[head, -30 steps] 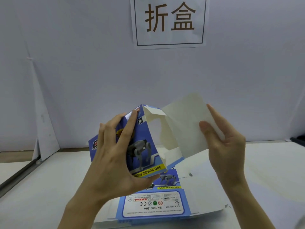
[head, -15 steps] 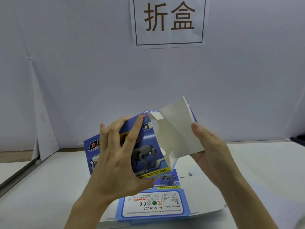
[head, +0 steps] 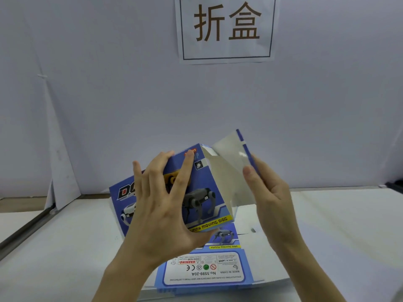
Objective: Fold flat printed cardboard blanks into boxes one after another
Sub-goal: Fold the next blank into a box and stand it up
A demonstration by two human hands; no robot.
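A blue printed cardboard box [head: 209,192] with a robot dog picture is held up above the table, half formed. My left hand [head: 161,205] grips its printed side, fingers spread over the panel and thumb under the lower edge. My right hand [head: 268,192] holds the large white flap [head: 229,166] at the box's open right end, thumb on the white inner face and fingers behind its blue edge. A stack of flat printed blanks [head: 209,271] lies on the table beneath my hands.
The white table [head: 65,247] runs up to a white wall carrying a paper sign [head: 226,29] with two characters. A white board leans at the left [head: 63,171]. A dark object [head: 394,185] pokes in at the right edge.
The white flap has swung inward toward the box's open end and stands narrower. My right hand moved left with it. My left hand kept its hold while the box tilted slightly.
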